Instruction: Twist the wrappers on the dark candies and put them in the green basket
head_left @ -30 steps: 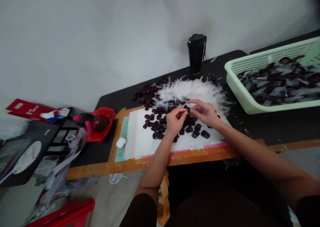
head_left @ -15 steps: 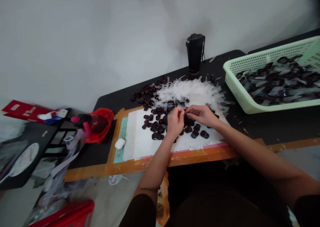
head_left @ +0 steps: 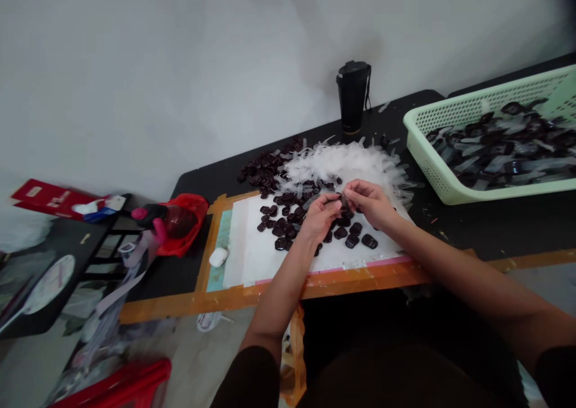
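Over the white work sheet point(head_left: 258, 264), my two hands meet, closed at the fingertips. My left hand point(head_left: 321, 217) pinches a small dark rounded piece, mostly covered by the fingers. Touching it from the right is my right hand point(head_left: 368, 203), its thumb and fingers pressed together; what they pinch is too small to make out. Loose dark pieces point(head_left: 353, 241) of the same sort lie below and around the hands. Behind them spreads a heap of clear and whitish plastic strips point(head_left: 346, 161), with a pile of dark pieces point(head_left: 267, 169) on its left.
A pale green basket point(head_left: 443, 186) of dark pieces with strips stands right. A black tumbler point(head_left: 353, 99) stands at the back. A white rounded case point(head_left: 218, 257) lies left, near a red bag point(head_left: 191, 216). Brown tape point(head_left: 180, 303) lines the table's front edge.
My hands have tilted and opened slightly around the dark piece, showing more of it. The right hand has risen a little. The whole view has shifted slightly.
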Demonstrator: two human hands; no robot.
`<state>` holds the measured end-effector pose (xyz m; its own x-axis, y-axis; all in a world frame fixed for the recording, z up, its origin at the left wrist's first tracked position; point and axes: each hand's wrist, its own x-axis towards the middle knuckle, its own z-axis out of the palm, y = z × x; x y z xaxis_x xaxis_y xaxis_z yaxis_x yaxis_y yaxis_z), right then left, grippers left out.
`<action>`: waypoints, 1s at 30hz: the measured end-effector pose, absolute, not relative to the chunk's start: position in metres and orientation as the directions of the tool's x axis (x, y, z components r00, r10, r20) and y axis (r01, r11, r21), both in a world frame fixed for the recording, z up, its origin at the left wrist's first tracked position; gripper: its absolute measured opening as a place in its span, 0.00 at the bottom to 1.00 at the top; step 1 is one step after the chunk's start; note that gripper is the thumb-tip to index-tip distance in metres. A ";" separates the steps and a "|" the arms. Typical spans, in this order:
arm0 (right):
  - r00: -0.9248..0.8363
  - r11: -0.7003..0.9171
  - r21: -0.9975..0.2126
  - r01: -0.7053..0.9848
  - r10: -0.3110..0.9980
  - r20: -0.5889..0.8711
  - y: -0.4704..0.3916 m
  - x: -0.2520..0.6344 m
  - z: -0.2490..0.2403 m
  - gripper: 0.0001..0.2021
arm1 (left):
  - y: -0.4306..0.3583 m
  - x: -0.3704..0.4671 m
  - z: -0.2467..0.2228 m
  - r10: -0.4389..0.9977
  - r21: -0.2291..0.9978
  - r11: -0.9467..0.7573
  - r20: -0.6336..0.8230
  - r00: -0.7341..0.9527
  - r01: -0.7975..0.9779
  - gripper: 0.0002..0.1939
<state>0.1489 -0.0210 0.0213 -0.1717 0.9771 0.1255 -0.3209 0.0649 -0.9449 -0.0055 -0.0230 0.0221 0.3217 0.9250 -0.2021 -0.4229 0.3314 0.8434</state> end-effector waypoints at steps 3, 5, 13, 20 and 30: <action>-0.217 -0.063 -0.897 -0.437 0.975 0.038 -0.021 0.152 0.027 0.10 | -0.024 -0.002 0.020 0.945 0.873 0.272 -0.161 0.286 -0.405 0.19; -0.279 -0.145 -0.863 -0.484 0.960 -0.005 -0.021 0.155 0.030 0.11 | -0.024 -0.001 0.020 0.958 0.878 0.241 -0.146 0.248 -0.413 0.19; -0.374 -0.375 -0.857 -0.354 0.896 -0.238 -0.019 0.158 0.027 0.15 | -0.020 -0.004 0.018 0.985 0.912 0.089 -0.020 0.173 -0.401 0.17; -0.265 -0.343 -0.874 -0.342 0.928 -0.261 -0.018 0.156 0.029 0.14 | -0.019 -0.005 0.013 0.986 0.964 0.005 0.040 0.160 -0.267 0.14; -0.289 -0.307 -0.871 -0.383 0.936 -0.203 -0.018 0.154 0.026 0.12 | -0.022 -0.005 0.016 0.987 0.969 -0.054 0.088 0.133 -0.241 0.13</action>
